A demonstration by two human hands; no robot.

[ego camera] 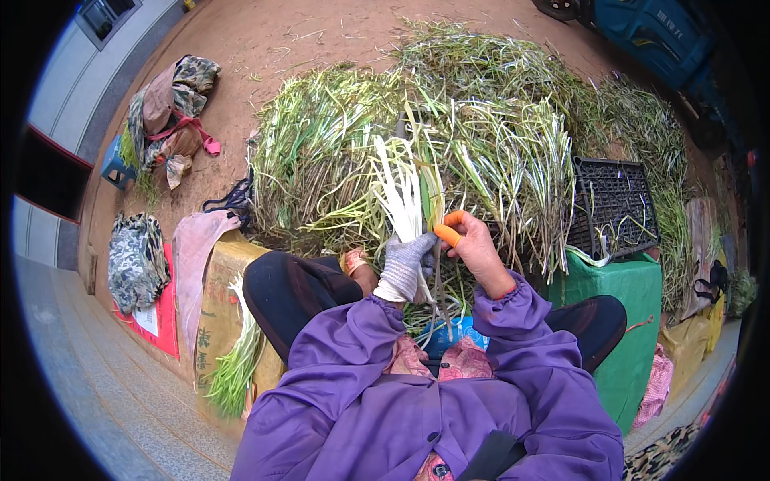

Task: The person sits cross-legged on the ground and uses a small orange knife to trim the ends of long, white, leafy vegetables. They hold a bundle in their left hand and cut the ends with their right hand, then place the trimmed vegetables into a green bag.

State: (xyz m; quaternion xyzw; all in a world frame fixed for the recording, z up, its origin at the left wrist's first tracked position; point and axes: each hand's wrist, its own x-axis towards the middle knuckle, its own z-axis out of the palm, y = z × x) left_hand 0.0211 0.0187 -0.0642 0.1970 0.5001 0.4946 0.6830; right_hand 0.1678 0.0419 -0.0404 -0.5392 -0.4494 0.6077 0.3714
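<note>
My left hand (404,264), in a grey knit glove, is closed around a bunch of pale scallion-like stalks (400,195), white ends pointing away from me. My right hand (472,246) wears orange finger cots on the thumb and forefinger. Those two tips pinch an unpeeled stalk (432,186) with yellow-brown outer leaves, right beside the bunch. Its thin lower end hangs down between my forearms. Beyond both hands lies a large heap of unpeeled stalks (331,144). Several cleaned stalks (237,361) rest on a yellow-wrapped block to my left.
A black plastic crate (616,204) leans at the right, behind a green-covered block (613,337). The yellow-wrapped block (216,288) is beside my left knee. Camouflage cloth (138,261) and a blue stool (117,165) are farther left. A blue vehicle (656,36) stands at the far right.
</note>
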